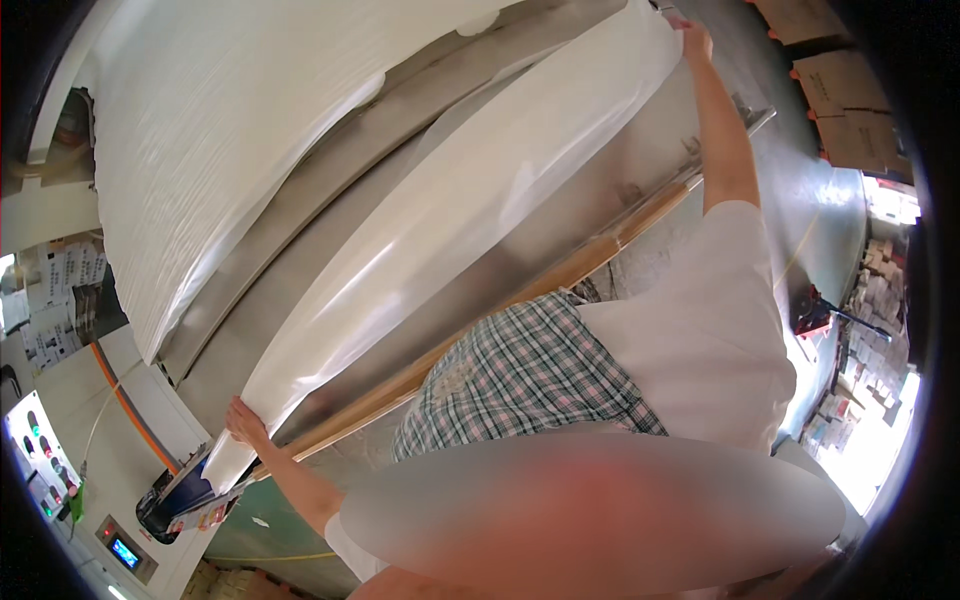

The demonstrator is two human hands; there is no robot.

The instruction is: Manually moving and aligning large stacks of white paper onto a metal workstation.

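Observation:
A long, glossy white strip of plastic film (400, 270) stretches diagonally across a metal surface (560, 220) in front of me. My left hand (246, 424) is closed on its near left end, and the end of the film hangs past the fingers. With the arm stretched out, my right hand (693, 42) grips the far right end, its fingers partly hidden by the film. Beyond a metal bar (300, 220) lies a wide, wrinkled white film sheet (230, 130) with a ragged edge.
A wooden rail (480, 315) runs along the metal edge nearest me. At the left are a panel of coloured buttons (42, 450), a small lit screen (124, 552) and an orange strip (130, 405). Cardboard boxes (855, 110) are stacked at the right.

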